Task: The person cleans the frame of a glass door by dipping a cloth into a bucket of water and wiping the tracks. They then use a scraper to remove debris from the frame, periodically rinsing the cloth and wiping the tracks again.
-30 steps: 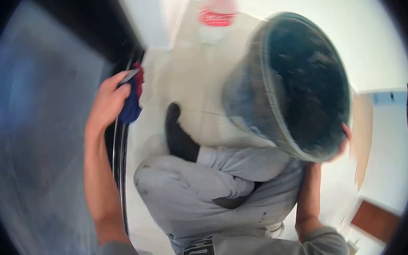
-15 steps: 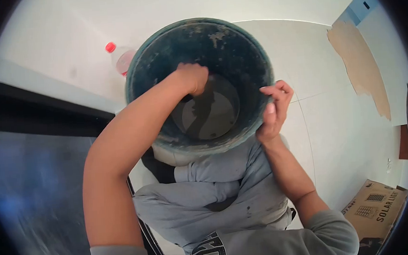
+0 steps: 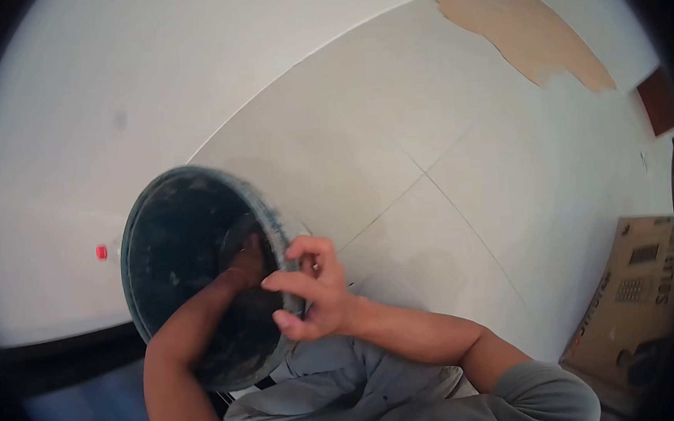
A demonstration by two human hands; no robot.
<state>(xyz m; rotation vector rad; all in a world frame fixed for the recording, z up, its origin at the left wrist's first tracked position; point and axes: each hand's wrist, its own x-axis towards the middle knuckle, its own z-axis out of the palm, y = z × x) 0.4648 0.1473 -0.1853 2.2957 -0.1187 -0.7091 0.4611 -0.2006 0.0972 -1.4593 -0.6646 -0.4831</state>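
Observation:
A large dark green bucket [image 3: 175, 278] with a scuffed, stained inside is tilted in front of my crossed legs. My left hand [image 3: 249, 258] reaches deep into it, close to the bottom; the fingers are dim and blurred there, so what they hold, if anything, is hidden. My right hand [image 3: 315, 293] grips the bucket's right rim, with bent fingers and thumb hooked over the edge.
A bottle's red cap [image 3: 102, 253] shows left of the bucket. Pale floor tiles [image 3: 421, 205] stretch to the right, with a torn brown sheet [image 3: 526, 25] farther off. A printed cardboard box [image 3: 627, 293] stands at the far right.
The view has swung to the right, so the bucket appears lower and farther left. The bucket now leans over, and my left arm reaches deeper inside. My right hand stays at the rim.

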